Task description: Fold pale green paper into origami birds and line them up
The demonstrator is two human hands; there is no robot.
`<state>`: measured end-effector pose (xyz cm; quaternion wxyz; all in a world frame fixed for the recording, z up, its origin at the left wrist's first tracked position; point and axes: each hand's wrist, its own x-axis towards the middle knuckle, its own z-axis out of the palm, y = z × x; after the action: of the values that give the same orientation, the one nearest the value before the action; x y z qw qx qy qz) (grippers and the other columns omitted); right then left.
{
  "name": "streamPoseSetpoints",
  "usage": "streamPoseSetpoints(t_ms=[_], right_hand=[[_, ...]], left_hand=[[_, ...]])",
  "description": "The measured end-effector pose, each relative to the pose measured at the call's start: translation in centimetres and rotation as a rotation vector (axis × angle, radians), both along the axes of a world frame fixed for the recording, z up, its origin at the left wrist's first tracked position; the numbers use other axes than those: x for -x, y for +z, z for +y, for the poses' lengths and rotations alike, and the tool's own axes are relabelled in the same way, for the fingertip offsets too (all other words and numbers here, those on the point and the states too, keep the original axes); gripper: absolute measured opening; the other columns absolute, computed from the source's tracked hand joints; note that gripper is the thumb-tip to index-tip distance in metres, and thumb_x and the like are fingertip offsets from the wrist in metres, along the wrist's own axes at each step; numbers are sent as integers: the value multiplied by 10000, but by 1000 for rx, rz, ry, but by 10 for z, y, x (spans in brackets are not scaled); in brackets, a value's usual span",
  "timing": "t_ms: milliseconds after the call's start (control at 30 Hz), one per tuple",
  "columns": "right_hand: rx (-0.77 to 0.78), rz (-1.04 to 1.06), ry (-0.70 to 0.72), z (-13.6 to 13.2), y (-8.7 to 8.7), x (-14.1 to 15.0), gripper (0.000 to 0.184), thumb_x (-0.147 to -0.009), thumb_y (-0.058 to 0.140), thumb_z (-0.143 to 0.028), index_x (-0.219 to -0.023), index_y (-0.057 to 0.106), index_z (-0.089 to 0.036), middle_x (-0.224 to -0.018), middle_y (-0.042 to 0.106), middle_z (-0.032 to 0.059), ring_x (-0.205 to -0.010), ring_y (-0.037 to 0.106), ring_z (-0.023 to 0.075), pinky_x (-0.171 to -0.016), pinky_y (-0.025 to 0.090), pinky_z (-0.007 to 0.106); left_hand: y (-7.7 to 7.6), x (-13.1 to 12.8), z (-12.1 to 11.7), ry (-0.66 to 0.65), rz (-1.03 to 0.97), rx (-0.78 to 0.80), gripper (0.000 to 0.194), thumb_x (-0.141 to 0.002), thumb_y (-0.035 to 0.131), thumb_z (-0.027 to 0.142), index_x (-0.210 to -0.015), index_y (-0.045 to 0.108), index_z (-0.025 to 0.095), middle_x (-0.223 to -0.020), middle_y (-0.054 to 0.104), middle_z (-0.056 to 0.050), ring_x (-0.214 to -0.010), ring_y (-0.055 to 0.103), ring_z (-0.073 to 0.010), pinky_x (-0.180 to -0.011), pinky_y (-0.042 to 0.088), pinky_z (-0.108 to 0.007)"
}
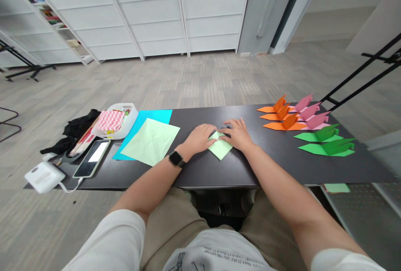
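Note:
A small diamond of folded pale green paper (221,149) lies flat on the dark table in front of me. At its upper left edge my left hand (200,138) holds it with thumb and forefinger, the other fingers stretched forward. My right hand (238,134) grips its upper right side with the thumb and a finger, while its remaining fingers are raised and apart. The fingertips of both hands nearly meet and cover the top corner. To the left lies a larger creased pale green sheet (152,141), resting over bright blue paper (159,115).
Orange folded paper figures (285,121), pink ones (313,116) and green ones (328,148) stand in rows at the right. On the left are a white basket (130,118), a phone (92,158) cabled to a white power bank (44,176), and black cloth (79,125).

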<state>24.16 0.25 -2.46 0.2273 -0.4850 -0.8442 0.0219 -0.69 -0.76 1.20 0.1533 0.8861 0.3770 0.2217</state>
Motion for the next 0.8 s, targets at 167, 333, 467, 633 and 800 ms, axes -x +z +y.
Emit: streamPoseSetpoints(t_ms=[167,333,467,633,800], right_hand=[[-15,2,-29,-1,1,1,196,-928,771,-460,-1098,839,-392,-1351,647,67,-1305,521,319,-1266,175,668],[-27,-1,-47,-5,3,2,180,-930,767,-465,-1075,845,-390,-1313,660,63,-1280,531,310,-1271,183,648],[-15,-30,-40,-13,7,-4,151,-933,771,-418,-1061,847,-394,-1285,674,58,-1278,538,305,-1277,196,639],[35,-105,-8,-35,16,-28,187,-948,752,-395,-1115,834,-404,-1273,677,63,-1263,557,300,-1261,251,642],[32,-177,32,-60,28,-58,184,-978,699,-408,-1090,840,-370,-1271,679,76,-1232,577,301,-1246,295,624]], left_hand=[[-22,-16,3,3,14,22,436,-965,670,367,-1367,599,215,-1424,651,-138,-1435,533,-314,-1286,300,-538],[-28,-12,1,-10,54,27,474,-1001,614,373,-1449,579,219,-1507,621,-130,-1504,474,-310,-1321,203,-548],[-30,-13,0,27,40,45,479,-988,630,360,-1448,604,229,-1467,657,-133,-1477,497,-336,-1322,138,-594],[-29,-15,-2,64,69,46,488,-978,637,349,-1450,601,229,-1467,656,-140,-1463,507,-347,-1313,159,-608],[-27,-14,-4,51,27,59,420,-976,612,309,-1392,639,250,-1471,660,-119,-1459,507,-346,-1312,154,-626]])
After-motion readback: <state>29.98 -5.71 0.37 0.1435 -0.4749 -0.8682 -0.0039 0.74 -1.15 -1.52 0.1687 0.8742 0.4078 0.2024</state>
